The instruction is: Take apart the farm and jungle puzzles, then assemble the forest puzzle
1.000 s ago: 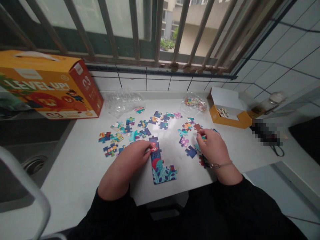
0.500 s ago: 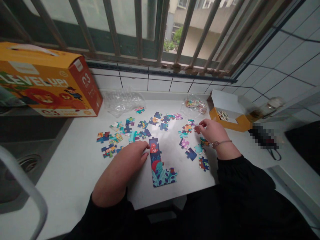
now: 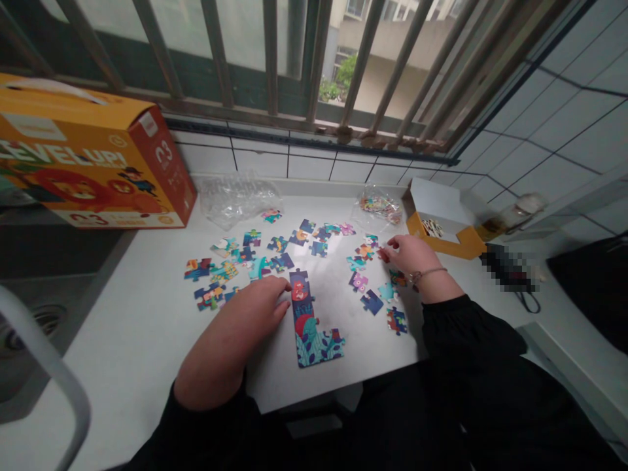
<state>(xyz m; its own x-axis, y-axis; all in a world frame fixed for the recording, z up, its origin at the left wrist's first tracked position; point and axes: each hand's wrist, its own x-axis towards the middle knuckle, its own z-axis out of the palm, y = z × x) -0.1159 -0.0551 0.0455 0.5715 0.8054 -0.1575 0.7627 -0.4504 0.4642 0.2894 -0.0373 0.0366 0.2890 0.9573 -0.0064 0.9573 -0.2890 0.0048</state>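
An L-shaped strip of joined puzzle pieces [image 3: 305, 325], dark blue with a red figure above teal leaves, lies on the white counter. My left hand [image 3: 266, 302] rests along its left side, index fingertip at the strip's upper left edge, with thumb and index apart. On the right, my right hand [image 3: 411, 254] pinches a red puzzle piece [image 3: 383, 254] low over the counter, beside an orange-and-white piece [image 3: 366, 251]. Nearer to me lie a pink piece [image 3: 358, 282] and a dark blue piece [image 3: 371, 301]. Several loose pieces [image 3: 223, 271] are spread beyond my left hand.
A large orange puzzle box [image 3: 93, 163] stands at the back left, beside crumpled clear plastic [image 3: 240, 199]. Toward the back right are a bag of pieces [image 3: 377, 206], an open yellow box [image 3: 444, 229] and a glass jar [image 3: 515, 212]. A sink [image 3: 34, 327] borders the left.
Both hands stay nearly where they were, my right hand still pinching the red piece. The whole view has shifted slightly.
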